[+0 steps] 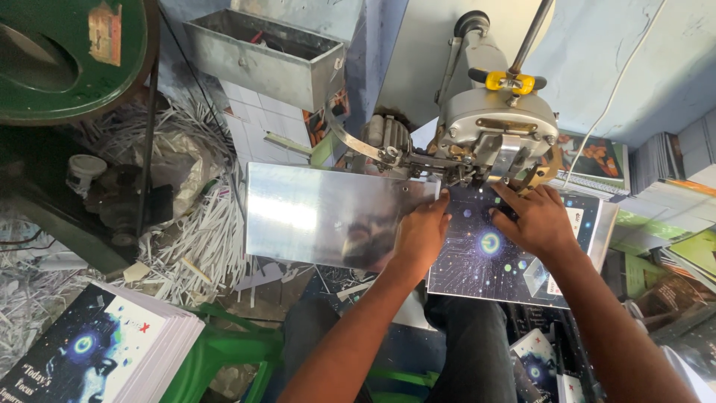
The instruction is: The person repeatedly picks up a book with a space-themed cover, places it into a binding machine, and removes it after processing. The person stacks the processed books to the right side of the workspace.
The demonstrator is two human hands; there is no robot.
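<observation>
Head view: steel machine table [313, 216] wide, bare to left, room to slide. Stitching head [496, 127] overhangs booklet's far edge, tight there. Dark booklet [485, 261] lies flat on table under both hands; thin, light, floppy, glossy, likely slippery; best held pressed flat near spine. Left hand [421, 235] fingers spread, pressing left edge. Right hand [537, 220] fingers flat, pressing top.

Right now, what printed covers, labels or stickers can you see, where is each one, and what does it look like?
Dark starry printed booklet cover: flat under both hands on the machine table, glowing blue-green circle at centre.
Stack of white-edged booklets: bottom left, dark blue cover art with white corner.
Torn orange-brown label: top left on the green round machine part.
Colourful printed sheets: piled at right, green and white.
</observation>
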